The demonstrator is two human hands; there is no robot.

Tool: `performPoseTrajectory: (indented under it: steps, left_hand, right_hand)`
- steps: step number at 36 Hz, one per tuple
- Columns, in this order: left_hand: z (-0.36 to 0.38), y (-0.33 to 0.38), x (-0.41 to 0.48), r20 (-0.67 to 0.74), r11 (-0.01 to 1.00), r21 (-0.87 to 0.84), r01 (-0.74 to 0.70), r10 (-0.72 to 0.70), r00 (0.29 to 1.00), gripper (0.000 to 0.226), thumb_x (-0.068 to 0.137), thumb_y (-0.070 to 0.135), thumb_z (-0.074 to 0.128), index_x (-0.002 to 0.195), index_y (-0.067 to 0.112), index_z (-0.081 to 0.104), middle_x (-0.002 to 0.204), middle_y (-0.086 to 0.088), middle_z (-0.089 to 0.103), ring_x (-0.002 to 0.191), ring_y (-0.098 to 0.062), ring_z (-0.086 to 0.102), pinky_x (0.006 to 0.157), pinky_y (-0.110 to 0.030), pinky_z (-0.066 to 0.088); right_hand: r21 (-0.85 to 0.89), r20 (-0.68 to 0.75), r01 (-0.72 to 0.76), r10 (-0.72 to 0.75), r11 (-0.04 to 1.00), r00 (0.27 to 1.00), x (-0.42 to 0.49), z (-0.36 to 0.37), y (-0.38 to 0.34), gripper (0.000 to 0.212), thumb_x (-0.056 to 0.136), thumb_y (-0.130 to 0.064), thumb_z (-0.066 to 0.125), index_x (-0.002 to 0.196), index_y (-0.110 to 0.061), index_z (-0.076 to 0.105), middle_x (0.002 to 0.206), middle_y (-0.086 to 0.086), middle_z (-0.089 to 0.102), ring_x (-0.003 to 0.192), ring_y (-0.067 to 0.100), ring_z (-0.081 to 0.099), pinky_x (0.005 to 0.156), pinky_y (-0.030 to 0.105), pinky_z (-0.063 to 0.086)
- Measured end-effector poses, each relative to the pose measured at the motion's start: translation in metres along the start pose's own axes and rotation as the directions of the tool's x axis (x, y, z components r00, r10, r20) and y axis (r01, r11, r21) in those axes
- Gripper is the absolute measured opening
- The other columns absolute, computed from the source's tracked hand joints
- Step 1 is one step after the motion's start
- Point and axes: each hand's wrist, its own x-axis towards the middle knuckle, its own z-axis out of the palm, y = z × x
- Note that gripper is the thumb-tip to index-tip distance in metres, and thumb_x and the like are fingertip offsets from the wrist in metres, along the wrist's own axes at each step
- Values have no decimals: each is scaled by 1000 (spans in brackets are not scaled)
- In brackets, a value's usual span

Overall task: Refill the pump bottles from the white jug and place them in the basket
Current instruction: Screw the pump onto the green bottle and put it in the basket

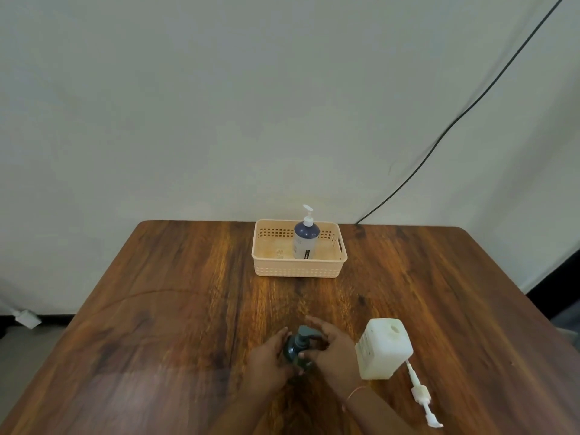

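Note:
A small dark pump bottle (296, 348) stands near the table's front edge, between both hands. My left hand (270, 361) wraps its body from the left. My right hand (332, 350) curls around its dark pump head (305, 332) from the right. The white jug (384, 353) stands just right of my right hand, its round opening uncovered. A loose white pump with its tube (420, 395) lies on the table in front of the jug. At the back, the peach basket (299, 268) holds an upright dark bottle with a white pump (306, 241).
The wooden table (188, 309) stands against a pale wall. A black cable (470, 105) runs down the wall to the table's back right edge. A white object (26, 318) lies on the floor at the left.

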Motion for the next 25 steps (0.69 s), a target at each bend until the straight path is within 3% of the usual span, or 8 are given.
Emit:
performPoseTrajectory:
  steps: [2,5,8,11,14,17,21,25]
  left_hand:
    - [0,1,0,-1,1000,6,7,-7,1000,83,72,18,77,143,19,33,138,6,52,125,-6,48,106,-27,42]
    - [-1,0,1,9,1000,0,20,-20,1000,85,71,19,78,143,20,33,137,6,53,125,-6,48,106,-27,42]
    - [-1,0,1,20,1000,0,25,-25,999,86,69,18,79,142,19,34,137,6,53,124,-5,49,105,-25,42]
    - [-2,0,0,30,1000,-16,21,-21,999,79,69,16,79,138,20,40,126,16,56,114,2,50,90,-7,42]
    - [-3,0,-2,20,1000,-12,-1,2,1000,69,69,17,79,131,24,49,108,25,54,102,7,50,68,5,37]
    - [-3,1,-2,10,1000,17,-21,21,1000,73,69,19,79,134,24,46,120,18,59,107,6,50,80,2,38]
    - [-4,5,-4,14,1000,11,17,-17,1000,84,69,15,78,141,20,37,136,8,53,124,-4,47,107,-26,39]
    - [-4,7,-4,18,998,59,3,-4,1000,82,72,17,77,142,20,35,137,7,53,126,-6,47,107,-29,41]
  right_hand:
    - [-24,-49,0,-1,1000,999,1,-2,0,77,64,-2,79,125,-35,46,100,-14,67,93,-2,59,71,6,48]
    - [-5,72,31,-31,1000,997,1,-2,1,95,63,3,77,136,-38,32,112,-14,64,107,5,58,98,25,47]
    - [-35,44,24,-22,999,999,-1,-2,1,84,69,5,72,135,-35,39,109,-14,68,114,3,56,108,32,39]
    - [-78,-88,14,-21,997,996,-1,-5,3,83,64,-5,80,132,-32,41,86,-10,71,90,2,64,92,26,51]
    - [-56,23,67,-66,996,998,-2,-3,3,90,65,-1,78,136,-35,35,114,-16,62,102,7,60,89,20,52]
    - [-50,103,58,-52,997,993,-3,0,5,80,72,4,70,133,-38,39,114,-22,61,113,-1,55,84,0,41]
    - [-91,-89,47,-56,995,995,1,-8,5,75,64,2,76,124,-32,47,84,-9,70,82,-3,62,69,5,47]
    - [-112,113,60,-47,992,992,-3,-4,0,68,70,5,70,115,-42,49,116,-16,57,107,2,55,78,3,46]
